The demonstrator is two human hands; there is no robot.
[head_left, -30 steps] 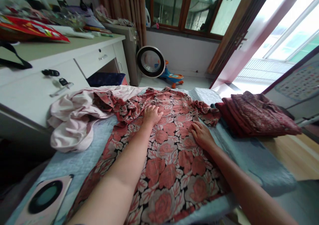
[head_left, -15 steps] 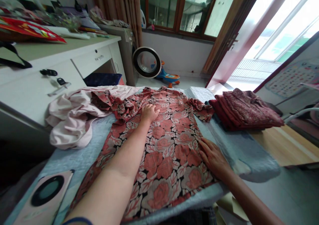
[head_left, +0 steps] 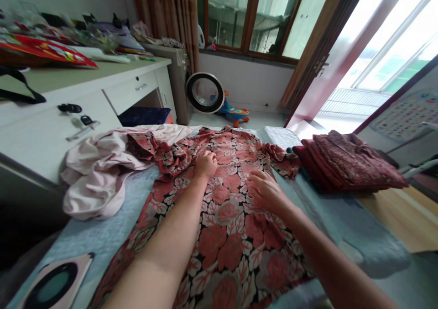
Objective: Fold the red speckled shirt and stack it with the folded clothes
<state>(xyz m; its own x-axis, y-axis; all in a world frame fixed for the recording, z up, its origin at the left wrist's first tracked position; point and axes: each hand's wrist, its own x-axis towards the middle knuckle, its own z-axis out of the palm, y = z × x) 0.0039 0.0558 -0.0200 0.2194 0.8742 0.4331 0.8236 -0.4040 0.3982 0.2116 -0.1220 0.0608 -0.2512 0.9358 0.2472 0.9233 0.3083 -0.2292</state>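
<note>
A red floral garment [head_left: 226,217] with black and white leaves lies spread flat on a pale blue quilted surface [head_left: 106,227]. My left hand [head_left: 205,164] rests on its upper part, fingers curled loosely against the cloth. A little to the right, my right hand [head_left: 265,191] lies palm down on the garment with its fingers apart. Neither hand holds anything. The garment's left sleeve [head_left: 150,144] is bunched up.
A crumpled pink cloth [head_left: 96,176] lies left of the garment. Folded dark red clothes [head_left: 345,163] are stacked at the right. A white desk [head_left: 68,99] with clutter stands at left. A pink device [head_left: 51,286] lies at the near left. A round fan [head_left: 205,92] and a toy stand on the floor.
My right hand slid down the garment's right side, then came back up toward the middle. My left hand stayed on the upper part, its fingers curling in.
</note>
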